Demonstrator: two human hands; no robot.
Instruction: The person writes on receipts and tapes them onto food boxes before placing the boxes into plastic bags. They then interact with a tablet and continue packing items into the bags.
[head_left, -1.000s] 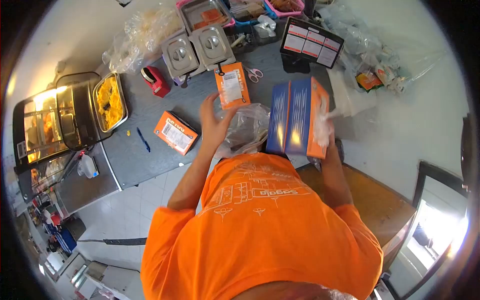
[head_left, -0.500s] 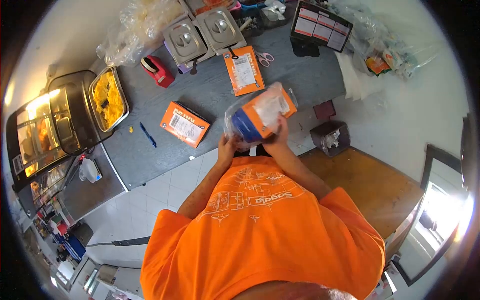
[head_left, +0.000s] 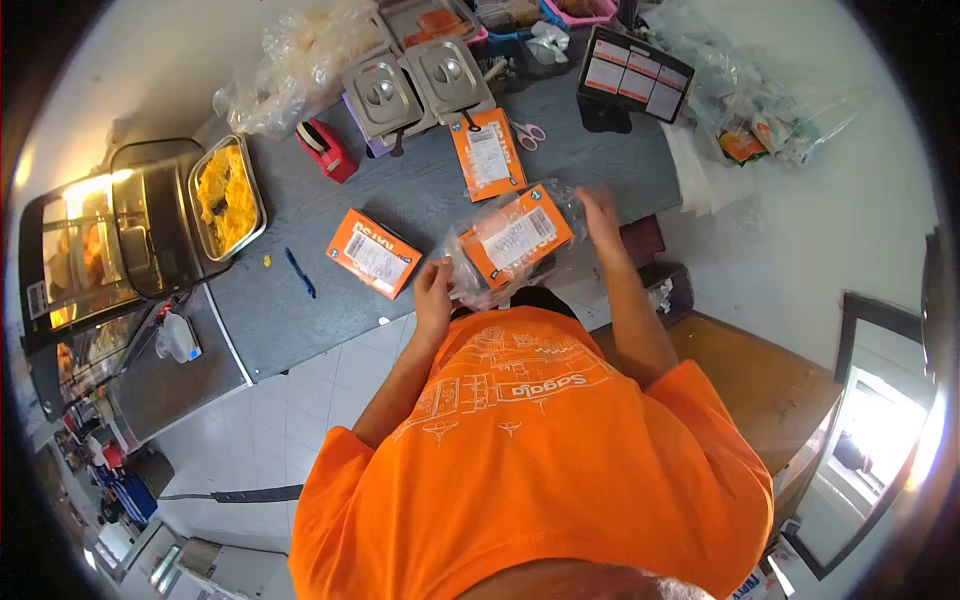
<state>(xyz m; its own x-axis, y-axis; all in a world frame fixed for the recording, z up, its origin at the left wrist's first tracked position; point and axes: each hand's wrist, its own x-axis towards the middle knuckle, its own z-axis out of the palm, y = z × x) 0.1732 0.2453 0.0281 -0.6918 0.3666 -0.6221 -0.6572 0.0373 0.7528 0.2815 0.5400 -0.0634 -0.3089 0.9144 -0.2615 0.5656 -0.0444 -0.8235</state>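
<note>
An orange box [head_left: 520, 238] with a white printed label lies inside a clear plastic bag [head_left: 466, 285] at the counter's front edge. My left hand [head_left: 433, 292] is closed on the bag's loose plastic at the box's left side. My right hand [head_left: 598, 222], slightly blurred, is at the bag's right edge with plastic at its fingers, away from the box. To the left sits a second labelled orange box [head_left: 374, 254]. Behind the bagged one lies a third orange box [head_left: 488, 152], partly covered by a metal container's edge.
On the grey counter [head_left: 290, 215] are a red tape dispenser [head_left: 326, 150], a blue pen [head_left: 299, 273], pink-handled scissors [head_left: 528, 134] and a tray of yellow food [head_left: 228, 195]. Lidded metal containers [head_left: 384, 95] and a tablet-like screen [head_left: 635, 75] stand behind. A bin [head_left: 668, 285] is at right.
The bagged box has turned so its labelled top faces up, and its blue part no longer shows. My right hand has left the box and moved right. My left hand has shifted slightly left.
</note>
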